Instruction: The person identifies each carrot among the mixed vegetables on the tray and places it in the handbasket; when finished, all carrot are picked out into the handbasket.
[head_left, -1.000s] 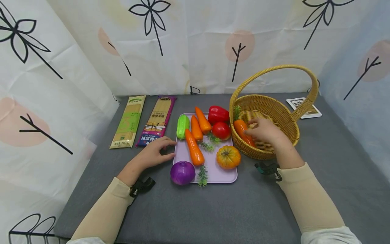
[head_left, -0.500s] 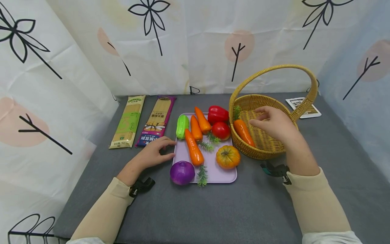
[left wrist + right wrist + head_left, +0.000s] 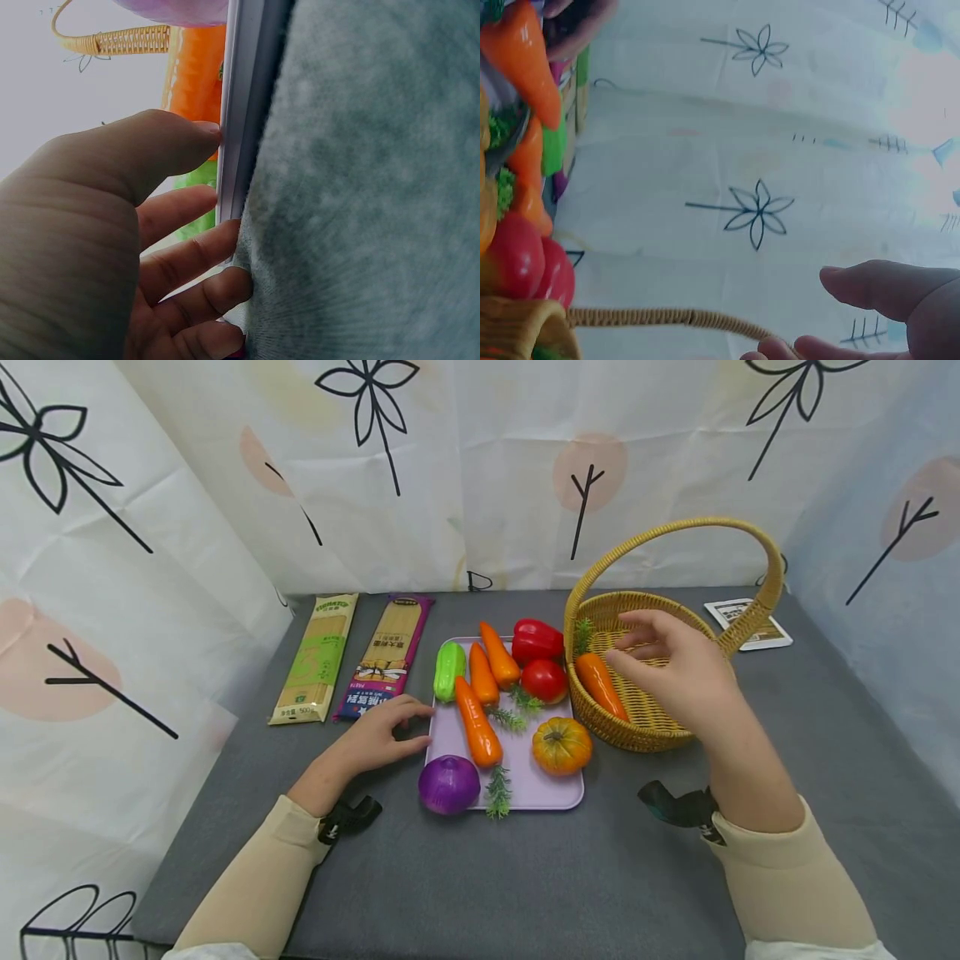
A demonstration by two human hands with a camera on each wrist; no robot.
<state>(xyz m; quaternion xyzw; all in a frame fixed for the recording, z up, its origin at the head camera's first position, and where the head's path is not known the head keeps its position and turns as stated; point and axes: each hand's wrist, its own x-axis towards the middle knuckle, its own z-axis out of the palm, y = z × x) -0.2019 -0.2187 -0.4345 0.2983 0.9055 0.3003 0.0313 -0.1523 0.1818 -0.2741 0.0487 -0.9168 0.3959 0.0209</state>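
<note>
At the left edge of the lilac tray [image 3: 525, 789] my left hand [image 3: 382, 735] rests with loose fingers; its thumb tip touches the rim in the left wrist view. My right hand [image 3: 686, 672] holds nothing, fingers parted from the thumb, over the wicker basket [image 3: 652, 742]. Inside the basket, against its left wall, lies one carrot [image 3: 600, 685]. On the tray are several carrots [image 3: 478, 722], a green vegetable [image 3: 450, 672], a red bell pepper [image 3: 536, 642], a tomato [image 3: 544, 682] and a small pumpkin [image 3: 562, 746]. A purple onion [image 3: 449, 785] sits at the tray's near left corner.
Two noodle packets, one green [image 3: 315, 660] and one purple [image 3: 385, 656], lie left of the tray. A white packet [image 3: 750, 622] is behind the basket on the right. The basket's tall handle [image 3: 675, 529] arches over it. Patterned cloth walls surround the grey table [image 3: 525, 885].
My right hand has let go of the carrot in the basket, then risen and drawn back to the right. My left hand has stayed at the tray.
</note>
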